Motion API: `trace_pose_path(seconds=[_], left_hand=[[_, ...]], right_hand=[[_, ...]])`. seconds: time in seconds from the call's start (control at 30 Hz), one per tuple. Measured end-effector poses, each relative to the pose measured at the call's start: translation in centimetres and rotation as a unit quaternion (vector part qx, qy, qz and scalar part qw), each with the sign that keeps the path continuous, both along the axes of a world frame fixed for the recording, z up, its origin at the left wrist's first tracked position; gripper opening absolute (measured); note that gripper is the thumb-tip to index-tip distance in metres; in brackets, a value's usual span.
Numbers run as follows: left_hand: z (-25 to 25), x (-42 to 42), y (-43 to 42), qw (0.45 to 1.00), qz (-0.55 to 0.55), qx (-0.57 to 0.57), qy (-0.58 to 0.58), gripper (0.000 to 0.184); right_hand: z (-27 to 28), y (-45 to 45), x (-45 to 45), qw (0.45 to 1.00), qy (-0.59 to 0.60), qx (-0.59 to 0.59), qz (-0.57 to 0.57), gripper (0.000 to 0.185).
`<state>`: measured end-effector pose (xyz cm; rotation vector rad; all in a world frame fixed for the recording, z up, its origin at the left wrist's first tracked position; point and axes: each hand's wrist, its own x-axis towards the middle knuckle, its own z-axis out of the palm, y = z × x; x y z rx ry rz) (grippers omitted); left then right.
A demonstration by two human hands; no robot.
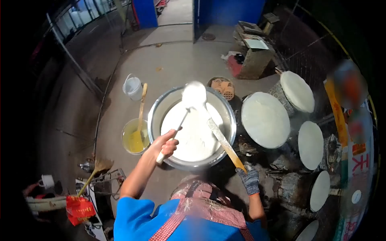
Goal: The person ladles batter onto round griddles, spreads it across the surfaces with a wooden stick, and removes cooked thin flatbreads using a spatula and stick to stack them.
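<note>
My bare left hand (165, 145) is closed around the pale handle of a thin metal tool (183, 118), whose far end meets the ladle's head; I cannot tell its exact kind. My right hand (248, 181), in a grey knit glove, grips the end of a long wooden-handled ladle (222, 140). The ladle's round head is coated white and hangs over the far side of a large metal basin (151, 120). Thick white batter (193, 138) lies inside the basin, which stands directly in front of my body.
Left of the basin are a tub of yellow liquid (126, 132) with a wooden-handled brush or ladle (142, 105) and a white bucket (132, 87). Several round white-topped drums, one nearest (265, 120), stand at right. Bricks (222, 88) sit behind the basin; a red bag (79, 210) lies lower left.
</note>
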<state>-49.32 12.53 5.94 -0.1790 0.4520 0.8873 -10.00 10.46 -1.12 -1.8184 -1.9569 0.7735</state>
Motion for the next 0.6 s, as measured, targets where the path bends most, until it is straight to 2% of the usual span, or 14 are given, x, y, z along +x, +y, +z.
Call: trace_pose_path(seconds=[0.03, 0.1, 0.13, 0.17, 0.23, 0.27, 0.3, 0.37, 0.4, 0.43, 0.5, 0.57, 0.6], left_hand=[[0.1, 0.4, -0.3, 0.999, 0.017, 0.038, 0.025, 0.019], [0.6, 2.1, -0.6, 0.982, 0.024, 0.113, 0.150, 0.019], [0.0, 2.4, -0.4, 0.984, 0.011, 0.125, 0.125, 0.022], [-1.2, 2.8, -0.2, 0.990, 0.018, 0.069, 0.118, 0.021], [-1.7, 3.3, 1.3, 0.998, -0.024, -0.059, -0.028, 0.015], [-2.4, 3.4, 2.6, 0.988, -0.018, -0.134, 0.068, 0.024], [-1.6, 4.2, 3.1, 0.978, -0.014, -0.200, -0.050, 0.019], [-0.6, 5.8, 2.9, 0.989, -0.077, -0.129, 0.011, 0.009], [0.4, 6.4, 2.7, 0.991, -0.100, -0.068, 0.061, 0.008], [2.1, 7.9, 2.5, 0.976, -0.120, 0.032, 0.181, 0.017], [3.6, 11.7, 2.0, 0.935, -0.115, 0.114, 0.316, 0.030], [2.2, 15.0, 2.5, 0.938, -0.152, 0.149, 0.272, 0.035], [1.2, 16.9, 2.9, 0.954, -0.182, 0.126, 0.204, 0.032]], right_hand=[[0.1, 0.1, -0.1, 0.997, 0.077, -0.004, -0.015, 0.040], [-0.7, 0.2, -1.1, 0.972, 0.232, -0.011, -0.039, 0.040], [-2.7, 0.3, -1.4, 0.969, 0.240, -0.028, -0.039, 0.041], [-4.8, 0.4, -1.7, 0.967, 0.249, -0.045, -0.040, 0.041], [-4.8, 0.3, -2.5, 0.988, 0.091, -0.120, -0.024, 0.043], [-5.4, -0.5, -1.8, 0.994, 0.048, -0.094, -0.011, 0.045], [-5.0, -1.5, -1.0, 0.992, 0.030, -0.120, -0.027, 0.045], [-3.5, -4.0, 1.2, 0.993, -0.029, -0.099, -0.053, 0.046], [-2.8, -5.1, 2.7, 0.996, -0.007, -0.063, -0.057, 0.042], [-1.4, -5.8, 3.4, 0.989, 0.102, -0.060, -0.087, 0.040], [1.4, -6.6, 4.4, 0.938, 0.307, -0.033, -0.158, 0.038], [-1.2, -7.1, 6.6, 0.953, 0.250, 0.001, -0.170, 0.037], [-2.3, -7.4, 8.3, 0.957, 0.227, -0.029, -0.180, 0.040]])
